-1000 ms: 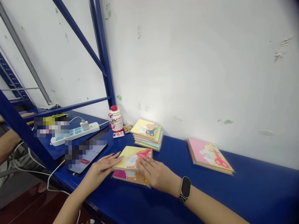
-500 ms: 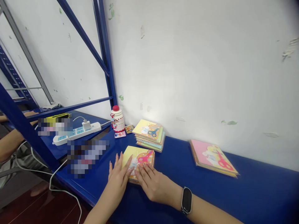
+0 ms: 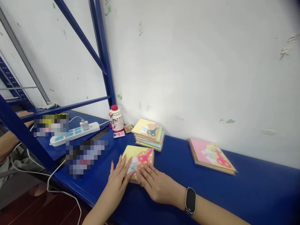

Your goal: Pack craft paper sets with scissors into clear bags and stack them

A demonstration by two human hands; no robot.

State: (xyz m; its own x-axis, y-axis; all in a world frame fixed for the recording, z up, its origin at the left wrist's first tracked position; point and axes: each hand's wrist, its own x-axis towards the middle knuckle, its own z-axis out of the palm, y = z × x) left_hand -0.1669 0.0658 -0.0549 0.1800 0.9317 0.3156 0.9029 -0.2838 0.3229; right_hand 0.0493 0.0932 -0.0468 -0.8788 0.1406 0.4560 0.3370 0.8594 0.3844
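Observation:
A yellow craft-paper pack (image 3: pixel 143 153) with pink scissors on its front, in clear wrap, lies on the blue table in front of me. Across its left edge rests my left hand (image 3: pixel 120 175), fingers spread and stretched out. My right hand (image 3: pixel 153 181), wearing a wristband, lies on its near right part with the fingers extended. Neither hand grasps anything. Just behind is a stack of similar packs (image 3: pixel 148 132), topped by one with blue scissors. Farther right lies a pink pack (image 3: pixel 211 154) with red scissors, on top of a few others.
A white bottle with a red lid (image 3: pixel 116 118) stands beside the blue frame post (image 3: pixel 103 56). Left of it are a white power strip (image 3: pixel 75 132) with cables and a blurred item (image 3: pixel 86 157). Another person's arm (image 3: pixel 9 143) shows at the far left.
The view has shifted slightly, so things appear a little farther left. My right hand has slid slightly down toward the pack's near edge; my left hand stays nearly the same.

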